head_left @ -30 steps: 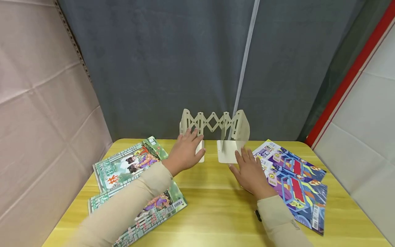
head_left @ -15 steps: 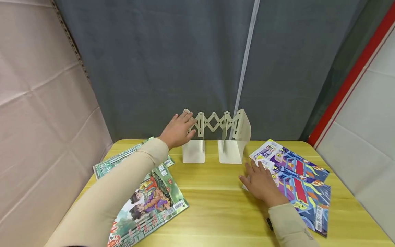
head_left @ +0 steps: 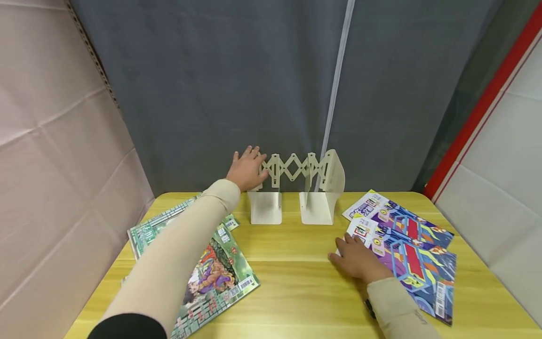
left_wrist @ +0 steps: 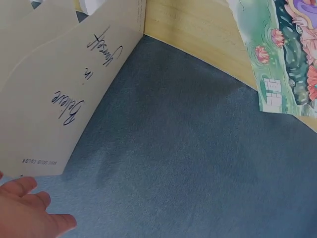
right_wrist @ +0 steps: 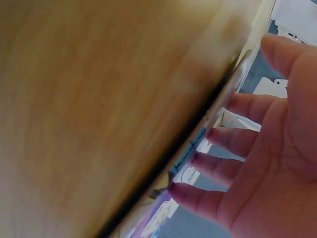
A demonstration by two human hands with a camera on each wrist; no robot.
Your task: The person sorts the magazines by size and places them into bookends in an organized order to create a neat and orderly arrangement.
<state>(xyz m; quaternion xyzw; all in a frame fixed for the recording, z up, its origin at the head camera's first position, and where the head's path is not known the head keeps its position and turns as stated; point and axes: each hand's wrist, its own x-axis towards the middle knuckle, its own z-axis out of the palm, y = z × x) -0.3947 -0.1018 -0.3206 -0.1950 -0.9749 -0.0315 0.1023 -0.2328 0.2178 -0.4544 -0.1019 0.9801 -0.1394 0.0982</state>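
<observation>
A cream folding bookend rack (head_left: 317,209) with a zigzag link stands at the back of the table. My left hand (head_left: 247,170), fingers spread and fairly straight, is at the top of its left end plate. In the left wrist view that plate (left_wrist: 64,84) bears the words "Believe in yourself", with the fingertips (left_wrist: 22,186) close to its edge. My right hand (head_left: 356,260) lies over the left edge of the front purple-and-blue magazine (head_left: 419,268). In the right wrist view its extended fingers (right_wrist: 198,198) meet the magazine's edge just above the wood.
Another purple magazine (head_left: 406,223) lies behind, partly under the front one. Green illustrated magazines (head_left: 228,282) overlap on the left under my left forearm. A dark grey curtain (head_left: 211,94) hangs behind the wooden table (head_left: 292,292), with pale cloth walls at both sides.
My left hand has moved up from in front of the rack's left base to the top of its left plate. My right hand has drawn back from near the rack to the front purple magazine.
</observation>
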